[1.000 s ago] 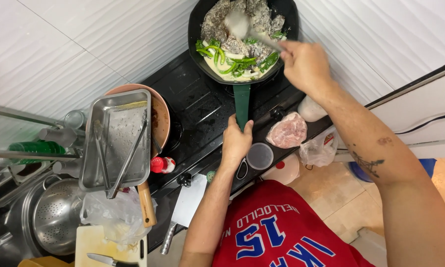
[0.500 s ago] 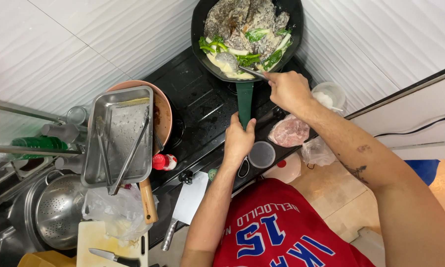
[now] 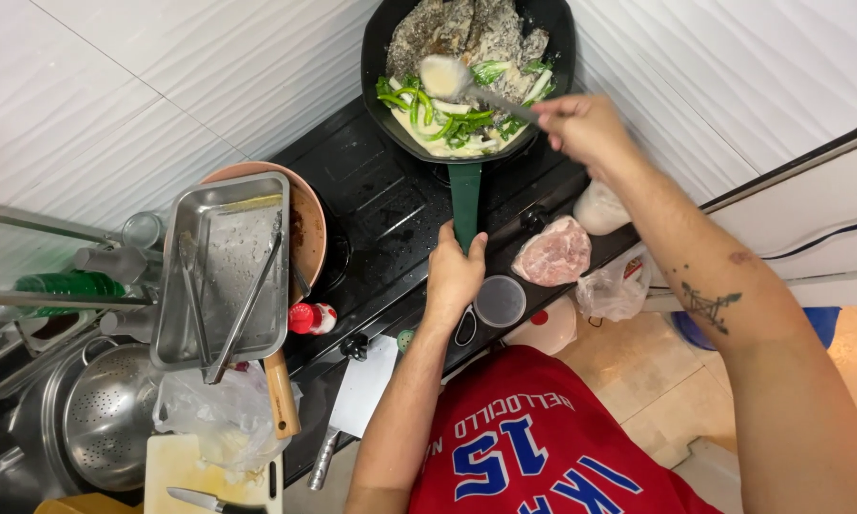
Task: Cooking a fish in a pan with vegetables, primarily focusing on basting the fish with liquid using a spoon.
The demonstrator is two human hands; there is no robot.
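A black pan [image 3: 386,114] with a green handle [image 3: 464,195] sits on the black stove [image 3: 381,205]. It holds dark fish pieces, green vegetables and pale sauce. My left hand [image 3: 452,278] grips the end of the handle. My right hand [image 3: 585,126] holds a metal spoon [image 3: 447,76] whose bowl, full of pale sauce, hovers over the food in the pan.
A steel tray [image 3: 226,271] with tongs rests on a brown pan at the left. Bagged raw meat [image 3: 552,252], a clear lid [image 3: 500,301] and a small red bottle [image 3: 311,318] lie on the stove's front. A colander [image 3: 109,419], cutting board and knives sit lower left.
My right hand has drawn back and then lifted the spoon with sauce over the pan's middle. My left hand has stayed on the handle.
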